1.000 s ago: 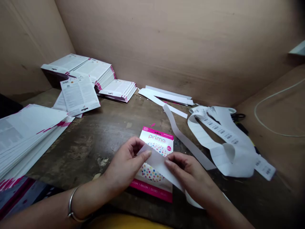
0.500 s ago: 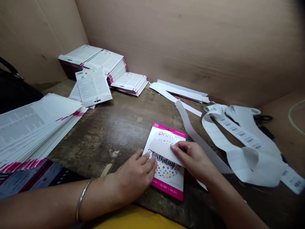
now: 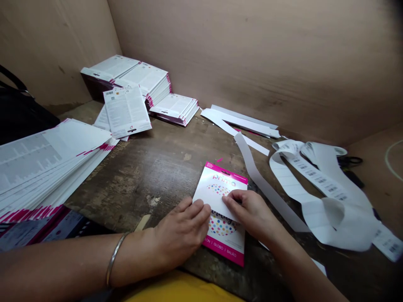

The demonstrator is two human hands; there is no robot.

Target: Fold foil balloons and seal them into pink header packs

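Note:
A flat balloon packet [image 3: 224, 250] with pink bands, "prima" lettering and coloured dots lies face up on the table before me. A white paper strip [image 3: 214, 203] crosses its middle and covers part of the print. My right hand [image 3: 253, 214] pinches the strip between thumb and forefinger over the packet's right side. At the packet's left edge, my left hand [image 3: 185, 230] has its fingers curled together over the packet and the strip's left end. The left thumb is hidden.
Stacked packets [image 3: 47, 163] fill the left side, with more piles [image 3: 141, 79] at the back wall. A long backing strip [image 3: 261, 184] lies right of the packet. Beyond it is a tangled roll of barcode labels [image 3: 340, 218], with black-handled scissors [image 3: 354, 160] behind.
My left hand has let go of the strip's raised end and moved down to the packet's left edge. The strip has been lowered across the packet's middle, still pinched by my right hand.

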